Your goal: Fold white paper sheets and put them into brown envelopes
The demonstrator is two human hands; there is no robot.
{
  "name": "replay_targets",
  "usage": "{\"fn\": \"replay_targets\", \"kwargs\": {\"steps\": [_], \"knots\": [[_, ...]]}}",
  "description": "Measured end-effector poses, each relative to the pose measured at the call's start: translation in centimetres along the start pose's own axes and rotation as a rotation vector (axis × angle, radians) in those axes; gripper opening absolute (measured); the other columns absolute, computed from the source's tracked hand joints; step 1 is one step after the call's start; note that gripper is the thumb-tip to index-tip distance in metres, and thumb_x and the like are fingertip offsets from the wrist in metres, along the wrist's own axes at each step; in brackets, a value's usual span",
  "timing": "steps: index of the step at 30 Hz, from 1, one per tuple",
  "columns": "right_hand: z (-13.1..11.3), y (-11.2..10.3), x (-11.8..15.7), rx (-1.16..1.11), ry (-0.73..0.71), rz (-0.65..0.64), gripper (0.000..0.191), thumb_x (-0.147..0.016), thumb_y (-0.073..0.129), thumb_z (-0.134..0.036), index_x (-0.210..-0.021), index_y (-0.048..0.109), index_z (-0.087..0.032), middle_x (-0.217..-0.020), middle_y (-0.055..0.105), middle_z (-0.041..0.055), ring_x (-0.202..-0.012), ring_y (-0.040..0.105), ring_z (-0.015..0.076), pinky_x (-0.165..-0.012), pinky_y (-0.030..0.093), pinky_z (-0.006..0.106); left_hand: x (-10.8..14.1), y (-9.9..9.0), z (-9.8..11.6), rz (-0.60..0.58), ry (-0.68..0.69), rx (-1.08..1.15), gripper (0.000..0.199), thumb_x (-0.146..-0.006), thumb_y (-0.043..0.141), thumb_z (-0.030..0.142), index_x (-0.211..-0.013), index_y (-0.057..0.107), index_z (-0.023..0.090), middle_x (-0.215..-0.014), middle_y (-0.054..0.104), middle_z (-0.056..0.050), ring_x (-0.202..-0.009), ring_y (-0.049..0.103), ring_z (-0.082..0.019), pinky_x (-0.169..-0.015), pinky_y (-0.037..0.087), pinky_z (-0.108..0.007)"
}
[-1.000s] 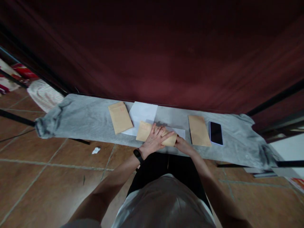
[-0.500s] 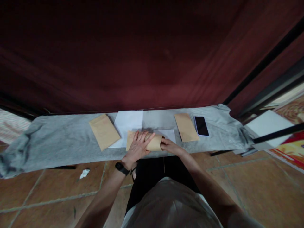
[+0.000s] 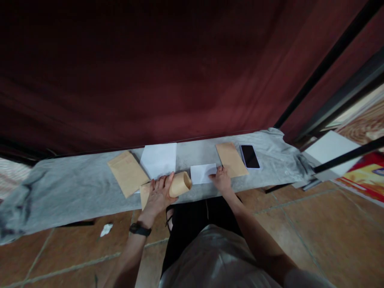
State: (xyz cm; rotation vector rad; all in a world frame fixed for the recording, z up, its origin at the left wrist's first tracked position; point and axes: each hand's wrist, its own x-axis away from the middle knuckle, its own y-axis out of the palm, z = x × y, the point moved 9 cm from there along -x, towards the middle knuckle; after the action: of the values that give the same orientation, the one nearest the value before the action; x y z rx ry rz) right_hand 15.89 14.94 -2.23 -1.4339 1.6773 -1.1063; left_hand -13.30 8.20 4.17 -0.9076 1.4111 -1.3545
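Observation:
My left hand point(image 3: 159, 195) lies over a brown paper envelope point(image 3: 180, 185), its fingers on top and its thumb along the near side. The envelope bulges into a tube, and its mouth gapes to the right. To the right of that mouth lies a small folded white paper point(image 3: 199, 174). My right hand point(image 3: 222, 180) is closed at the paper's right edge, thumb on the paper and fingers bent; the fingertips are partly hidden. Just beyond this hand rests another flat brown envelope point(image 3: 232, 160).
A grey cloth point(image 3: 75, 192) covers the narrow bench. Left of centre are a third brown envelope point(image 3: 128, 173) and a larger white sheet point(image 3: 159, 160). A phone point(image 3: 250, 156) lies on the right. A dark red panel point(image 3: 186, 80) rises behind the bench.
My right hand has come out of the envelope's mouth and moved right to the small white paper. My left hand and its envelope have shifted left and nearer; the view has turned slightly.

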Motion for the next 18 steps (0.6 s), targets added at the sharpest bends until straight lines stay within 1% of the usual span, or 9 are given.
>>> {"fn": "replay_targets", "kwargs": {"steps": [3,5,7,9,12,14,18], "knots": [[0.6,0.0,-0.6,-0.218,0.039,0.031,0.034,-0.078,0.073,-0.025,-0.108,0.061,-0.014,-0.110,0.066,0.0198,-0.116,0.059,0.0346,-0.101,0.044,0.042,0.2,0.6,-0.3,-0.005,-0.022,0.018,0.108,-0.074,0.077,0.039,-0.161,0.014,0.025,-0.143,0.050,-0.015,-0.134,0.046,-0.036,-0.120,0.021,-0.059],[0.9,-0.2,-0.7,-0.365,0.019,0.059,0.024,-0.076,0.071,-0.021,-0.099,0.062,-0.018,-0.104,0.068,0.0156,-0.112,0.060,0.0327,-0.099,0.044,0.041,0.2,0.9,-0.6,-0.003,-0.028,0.034,0.110,-0.074,0.077,0.040,-0.162,0.012,0.025,-0.143,0.049,-0.015,-0.134,0.046,-0.037,-0.119,0.022,-0.059],[1.1,-0.5,-0.7,-0.452,-0.023,0.075,0.015,-0.078,0.066,-0.022,-0.092,0.061,-0.020,-0.100,0.068,0.0124,-0.106,0.062,0.0302,-0.095,0.046,0.040,0.1,1.1,-0.8,-0.001,-0.036,0.054,0.113,-0.074,0.077,0.041,-0.162,0.009,0.025,-0.143,0.049,-0.015,-0.133,0.046,-0.037,-0.118,0.022,-0.059],[1.3,-0.8,-0.4,-0.521,-0.059,0.087,0.009,-0.082,0.061,-0.026,-0.090,0.060,-0.021,-0.095,0.067,0.0093,-0.098,0.063,0.0267,-0.089,0.048,0.037,0.1,1.4,-1.1,-0.001,-0.048,0.074,0.114,-0.074,0.077,0.042,-0.162,0.007,0.025,-0.142,0.049,-0.014,-0.133,0.046,-0.036,-0.118,0.022,-0.058],[1.5,-1.4,0.2,-0.634,-0.098,0.105,0.014,-0.087,0.052,-0.034,-0.089,0.058,-0.022,-0.087,0.066,0.0045,-0.085,0.062,0.0217,-0.079,0.050,0.033,0.0,1.6,-1.2,-0.007,-0.066,0.097,0.116,-0.073,0.078,0.043,-0.162,0.005,0.025,-0.141,0.049,-0.014,-0.132,0.047,-0.036,-0.118,0.023,-0.058],[1.2,-1.6,0.8,-0.724,-0.130,0.099,0.018,-0.089,0.051,-0.039,-0.089,0.057,-0.022,-0.083,0.064,0.0023,-0.079,0.061,0.0196,-0.073,0.050,0.030,-0.1,1.6,-1.1,-0.012,-0.073,0.108,0.117,-0.072,0.078,0.043,-0.162,0.005,0.025,-0.140,0.049,-0.014,-0.131,0.047,-0.036,-0.118,0.023,-0.059],[-0.4,-1.5,2.1,-0.958,-0.229,0.009,0.023,-0.088,0.055,-0.045,-0.088,0.060,-0.022,-0.079,0.065,0.0006,-0.075,0.060,0.0181,-0.069,0.049,0.028,-0.4,1.5,-0.8,-0.005,-0.075,0.118,0.116,-0.072,0.077,0.042,-0.162,0.005,0.023,-0.140,0.049,-0.015,-0.133,0.046,-0.036,-0.118,0.022,-0.059]]}}
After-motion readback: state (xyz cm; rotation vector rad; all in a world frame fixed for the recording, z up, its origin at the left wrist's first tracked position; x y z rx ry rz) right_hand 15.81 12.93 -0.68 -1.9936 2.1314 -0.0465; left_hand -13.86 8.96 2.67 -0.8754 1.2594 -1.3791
